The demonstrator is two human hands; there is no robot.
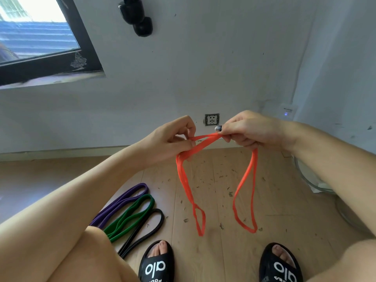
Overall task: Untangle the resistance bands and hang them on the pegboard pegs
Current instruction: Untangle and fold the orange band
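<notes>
Left hand (175, 137) and right hand (248, 129) both pinch the orange band (245, 188), 2 loops dangling.

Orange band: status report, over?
Both hands, left and right, pinching orange band. Still twisted, loops dangling. Three bands on floor. No pegboard visible.

My view: light wood plank floor (219, 251), littered with small dark flecks. Below my left hand (173, 139), three bands lie side by side, touching: purple band (122, 202) outermost, green band (130, 215) in middle, black band (145, 231) nearest left slide sandal (156, 263). Right slide sandal (280, 265) stands below right hand (250, 129).
</notes>
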